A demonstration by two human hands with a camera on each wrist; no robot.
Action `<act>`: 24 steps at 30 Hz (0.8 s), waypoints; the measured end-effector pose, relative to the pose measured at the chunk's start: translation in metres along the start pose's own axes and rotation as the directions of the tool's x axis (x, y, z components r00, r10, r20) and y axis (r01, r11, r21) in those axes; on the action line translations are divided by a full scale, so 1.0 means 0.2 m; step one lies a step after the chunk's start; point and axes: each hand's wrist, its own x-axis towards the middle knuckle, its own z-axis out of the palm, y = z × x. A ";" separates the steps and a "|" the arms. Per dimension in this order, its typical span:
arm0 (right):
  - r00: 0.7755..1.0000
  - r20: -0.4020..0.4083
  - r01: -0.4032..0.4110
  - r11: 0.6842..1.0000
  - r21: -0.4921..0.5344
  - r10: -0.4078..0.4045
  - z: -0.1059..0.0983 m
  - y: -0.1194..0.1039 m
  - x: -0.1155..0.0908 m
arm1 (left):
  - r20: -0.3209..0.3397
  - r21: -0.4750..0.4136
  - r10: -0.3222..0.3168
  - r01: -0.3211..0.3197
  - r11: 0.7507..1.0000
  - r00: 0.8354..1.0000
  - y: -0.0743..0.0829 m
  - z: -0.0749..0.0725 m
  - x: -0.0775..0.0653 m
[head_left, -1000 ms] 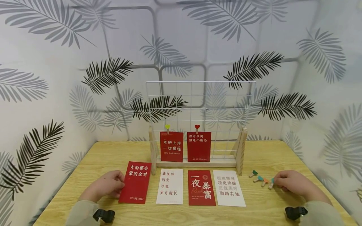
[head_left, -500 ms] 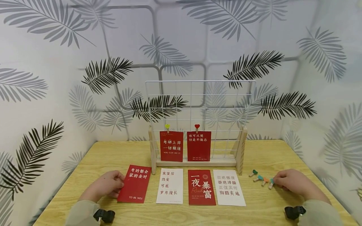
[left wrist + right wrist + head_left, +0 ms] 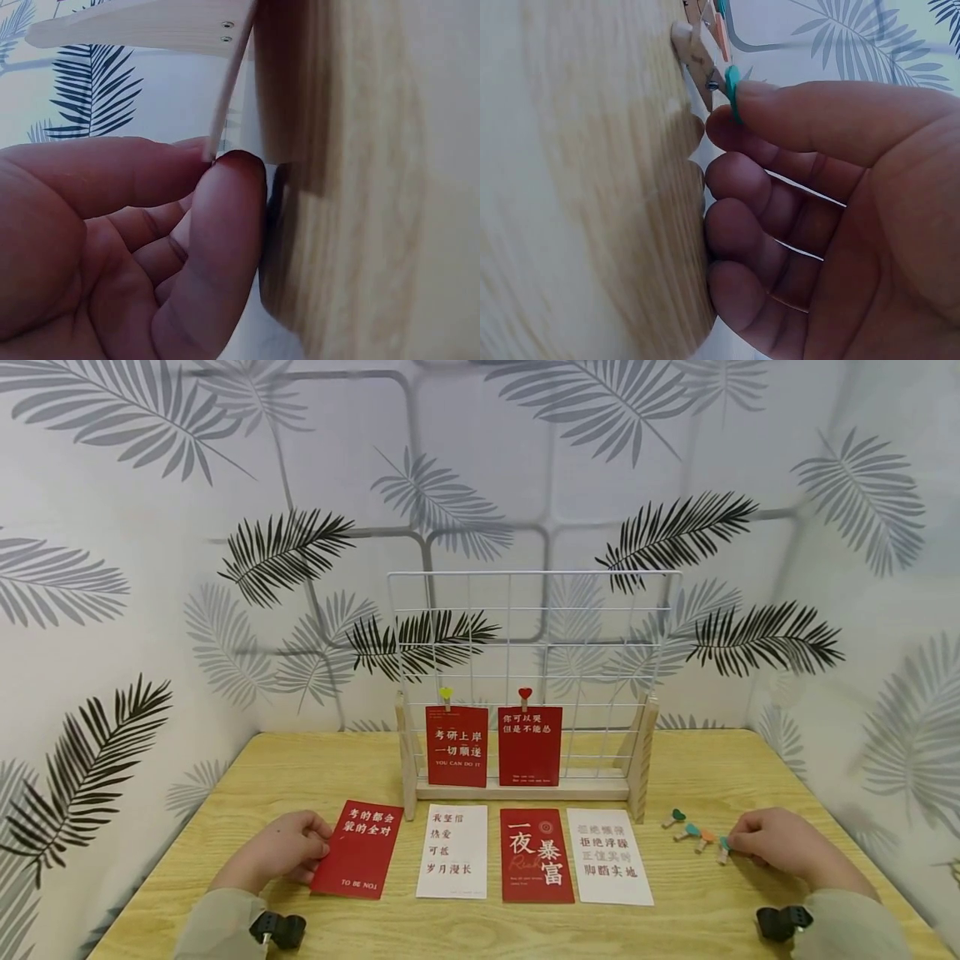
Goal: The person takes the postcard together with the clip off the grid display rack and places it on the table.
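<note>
My left hand [image 3: 288, 852] pinches the left edge of a red card [image 3: 356, 852] with white lettering, between thumb and index finger. In the left wrist view the card [image 3: 231, 90] appears edge-on, tilted up from the wooden surface. At the right, my right hand [image 3: 772, 847] has thumb and index finger on the teal heart of a small wooden clothespin [image 3: 723, 853]. Close up in the right wrist view, the thumb presses on that clothespin's teal heart [image 3: 733, 90], with the other fingers curled beside the table.
A white wire grid [image 3: 600, 677] on a wooden stand [image 3: 517, 793] carries two red cards, hung by yellow and red heart clothespins. Before it lie a white card [image 3: 452, 881], a red card [image 3: 525, 893] and another white card [image 3: 611, 893]. Several heart clothespins [image 3: 678, 816] lie right.
The top of the red card in my left hand has come down slightly toward me, and the card leans a little more. My right hand stays nearly still at the clothespin.
</note>
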 end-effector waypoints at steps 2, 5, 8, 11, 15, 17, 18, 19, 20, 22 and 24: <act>1.000 0.004 0.001 1.000 -0.003 -0.001 0.00 0.00 0.00 | 0.006 0.002 0.007 -0.007 1.000 1.000 0.00 0.00 0.00; 1.000 0.016 -0.006 1.000 0.007 0.006 -0.01 -0.01 0.00 | 0.016 -0.019 0.013 -0.013 1.000 1.000 -0.01 -0.01 0.00; 1.000 0.016 0.004 1.000 0.019 -0.004 -0.01 -0.01 0.00 | 0.030 -0.048 0.023 -0.021 0.999 0.999 0.00 -0.02 -0.01; 1.000 0.006 0.009 1.000 0.024 -0.009 -0.02 -0.01 0.01 | 0.043 -0.073 0.033 -0.030 0.997 0.999 0.00 -0.02 -0.01; 1.000 -0.011 0.013 1.000 -0.007 -0.013 -0.02 0.00 0.01 | 0.048 -0.098 0.064 -0.059 0.993 0.997 0.01 -0.01 0.00; 1.000 -0.020 0.015 1.000 -0.025 -0.016 -0.02 -0.01 0.01 | 0.045 -0.103 0.085 -0.080 0.991 0.995 0.01 -0.01 0.00; 1.000 -0.025 0.016 0.999 -0.030 -0.017 -0.02 -0.01 0.01 | 0.046 -0.104 0.097 -0.092 0.990 0.994 0.02 -0.01 0.00; 0.999 -0.031 0.017 0.999 -0.033 -0.018 -0.02 -0.01 0.01 | 0.048 -0.106 0.108 -0.103 0.989 0.993 0.02 0.00 0.00; 0.999 -0.037 0.027 0.999 -0.034 -0.028 -0.03 -0.01 0.02 | 0.048 -0.104 0.118 -0.112 0.988 0.992 0.02 0.00 0.00; 0.998 -0.044 0.035 0.999 -0.016 -0.035 -0.03 -0.02 0.02 | 0.053 -0.102 0.138 -0.132 0.986 0.989 0.03 0.00 0.01; 0.997 -0.059 0.049 0.999 -0.008 -0.050 -0.03 -0.02 0.02 | 0.059 -0.102 0.160 -0.153 0.983 0.985 0.03 0.00 0.01</act>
